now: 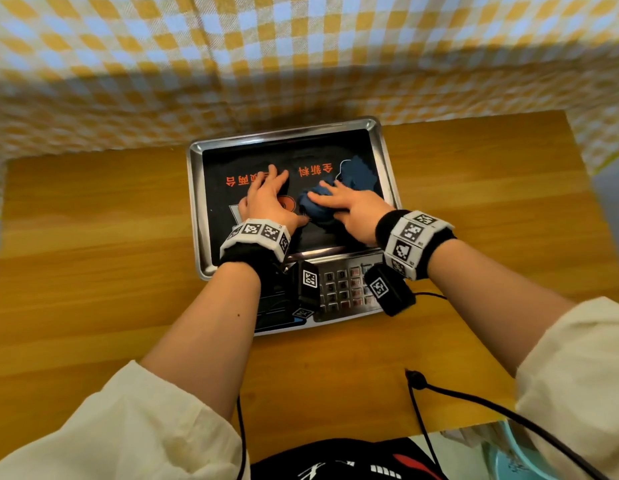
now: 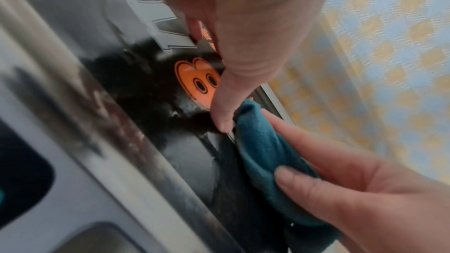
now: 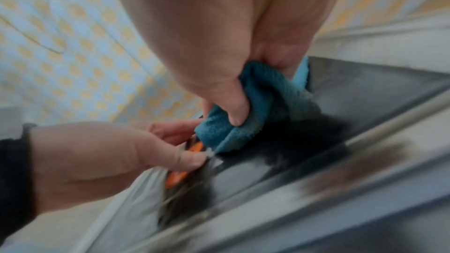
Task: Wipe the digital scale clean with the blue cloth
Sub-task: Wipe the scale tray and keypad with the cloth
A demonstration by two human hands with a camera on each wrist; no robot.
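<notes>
- Your digital scale (image 1: 349,289) is sitting on a wooden table (image 1: 93,254), with its keypad (image 1: 346,287) on the side nearest you and partly hidden under your wrists.
- The scale's steel weighing tray (image 1: 197,216) is carrying a glossy black sheet (image 1: 245,157) printed with red characters, a grey shape and an orange cartoon face (image 2: 197,82).
- Your right hand (image 1: 353,206) is lying on the right half of the tray, its fingers and thumb curling round a bunched blue cloth (image 1: 318,206) and pressing it down onto the black sheet.
- In the right wrist view, your thumb (image 3: 231,103) is pinning a fold of the cloth against the other fingers, so the hand is gripping it rather than lying flat on it.
- Part of the cloth is trailing out beyond your fingertips toward the tray's far right corner.
- Your left hand (image 1: 266,199) is resting on the left half of the tray with fingers spread and fairly straight, fingertips touching the black sheet near the red characters and holding nothing.
- Your left thumb (image 2: 224,107) is pointing down at the sheet just beside the cloth; whether it is touching the cloth is hard to tell.
- Both wrists are wearing black bands with white coded marker blocks, and black cables (image 1: 474,400) are running back across the table toward you.
- A yellow, blue and white checked fabric (image 1: 301,46) is hanging behind the table.
</notes>
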